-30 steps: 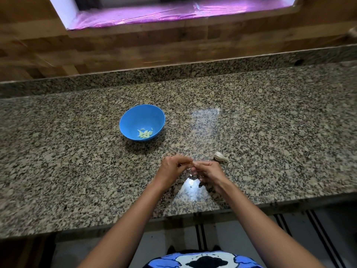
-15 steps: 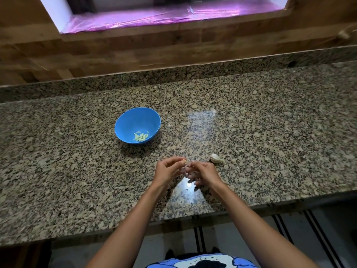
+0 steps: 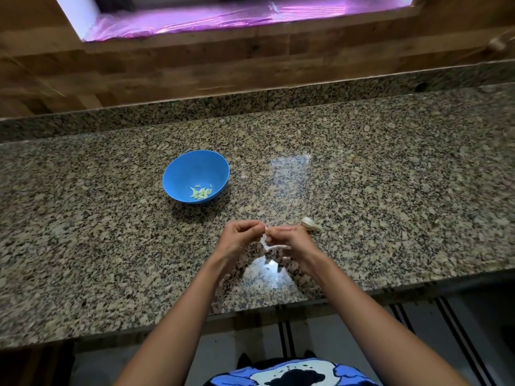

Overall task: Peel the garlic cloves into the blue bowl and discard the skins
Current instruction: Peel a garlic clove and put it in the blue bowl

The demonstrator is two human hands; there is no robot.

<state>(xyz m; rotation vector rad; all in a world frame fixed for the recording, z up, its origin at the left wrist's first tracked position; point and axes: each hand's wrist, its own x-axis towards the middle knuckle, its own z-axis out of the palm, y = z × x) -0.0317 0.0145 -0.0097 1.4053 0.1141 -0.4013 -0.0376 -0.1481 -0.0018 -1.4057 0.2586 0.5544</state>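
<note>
At the bowl's [image 3: 178,174] five o'clock, left hand [image 3: 239,236] and right hand [image 3: 289,240] pinch a clove [image 3: 266,227]; a slipped grip could drop it floorward.

left hand [image 3: 239,236], right hand [image 3: 292,240] pinching clove [image 3: 266,227], blue bowl [image 3: 184,168]

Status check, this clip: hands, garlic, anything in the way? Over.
Both grips busy: left hand, right hand pinch garlic clove. In blue bowl: peeled cloves. Beside right hand: spare garlic; nothing blocks bowl.

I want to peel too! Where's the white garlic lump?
Head view: the white garlic lump lies on the speckled granite counter, just beyond the right hand, right of the round blue bowl.
</note>
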